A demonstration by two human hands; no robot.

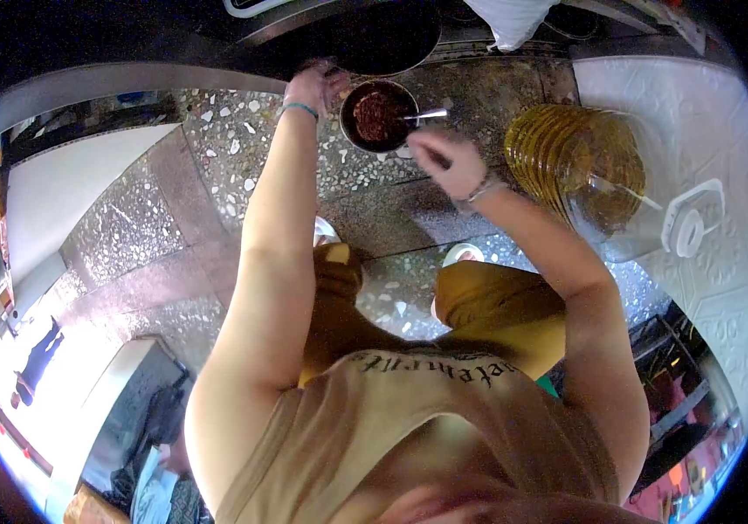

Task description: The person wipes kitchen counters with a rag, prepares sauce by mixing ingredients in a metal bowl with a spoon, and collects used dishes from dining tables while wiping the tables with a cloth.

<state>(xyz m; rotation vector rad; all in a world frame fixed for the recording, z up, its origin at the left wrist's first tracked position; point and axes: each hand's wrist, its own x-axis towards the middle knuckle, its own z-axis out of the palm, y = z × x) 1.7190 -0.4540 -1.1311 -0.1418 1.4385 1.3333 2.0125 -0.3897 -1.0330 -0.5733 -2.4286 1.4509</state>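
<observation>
My left hand, in what looks like a thin clear glove with a teal band at the wrist, is beside the left rim of a dark bowl. Its fingers are blurred, and I cannot tell whether they touch the bowl. Dark reddish-brown, coarse food fills the bowl, and a metal spoon leans out over its right side. Just below the spoon handle, my right hand has its fingers curled, thumb and forefinger together near the bowl's lower right rim. Anything between those fingertips is too small to make out.
A large clear plastic jug of amber liquid lies to the right, its white cap toward me. Beyond the bowl is a dark round pan. A white bag hangs at top right. The floor is speckled stone. Someone stands far left.
</observation>
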